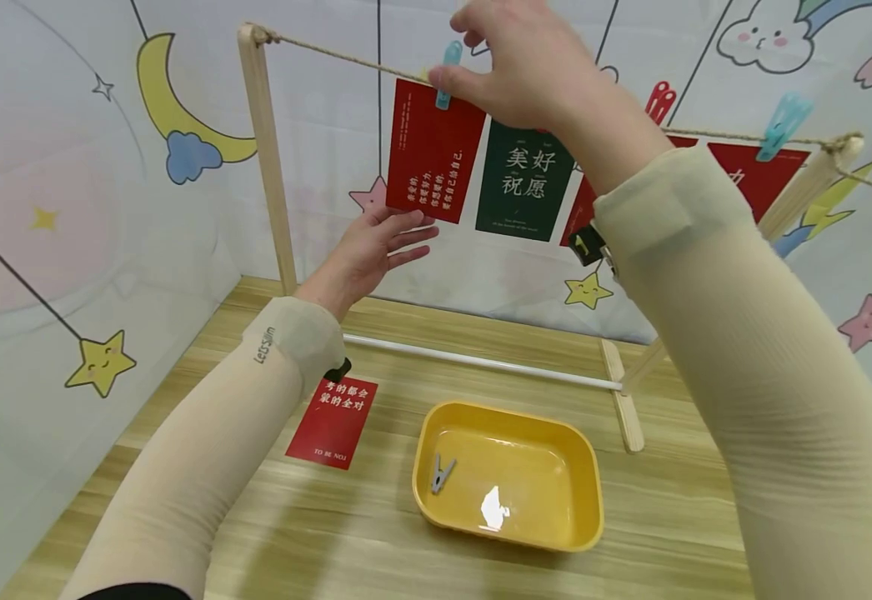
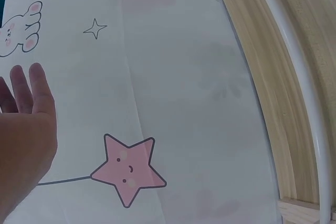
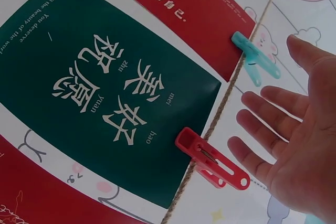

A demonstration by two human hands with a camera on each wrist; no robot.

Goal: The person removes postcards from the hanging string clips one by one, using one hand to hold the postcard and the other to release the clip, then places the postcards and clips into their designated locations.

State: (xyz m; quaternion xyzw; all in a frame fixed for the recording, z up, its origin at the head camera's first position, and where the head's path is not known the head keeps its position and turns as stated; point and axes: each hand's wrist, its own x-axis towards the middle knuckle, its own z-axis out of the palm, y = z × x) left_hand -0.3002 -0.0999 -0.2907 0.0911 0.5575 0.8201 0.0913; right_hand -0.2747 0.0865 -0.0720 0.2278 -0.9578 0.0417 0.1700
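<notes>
red rectangular card (image 1: 436, 150) is hung on brown twine (image 1: 331, 55) by light-blue plastic clothespin (image 1: 452, 55); right grip (image 1: 522, 67) is held beside clothespin, fingers apart; left grip (image 1: 372, 247) is held near card's lower edge, fingers extended.

- Rope (image 1: 338, 54) and hanging cards (image 1: 518, 212); barrier across the back;
- Left post (image 1: 267, 158); upright obstacle near the left hand (image 1: 372, 250);
- Gap beneath cards, above white rod (image 1: 473, 360); hand-passable;
- Yellow basin (image 1: 533, 475); open-topped, walled all round

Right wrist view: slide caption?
Right hand beside twisted brown rope; red plastic clothespin grips green printed card, turquoise plastic clothespin grips red printed card.
</notes>
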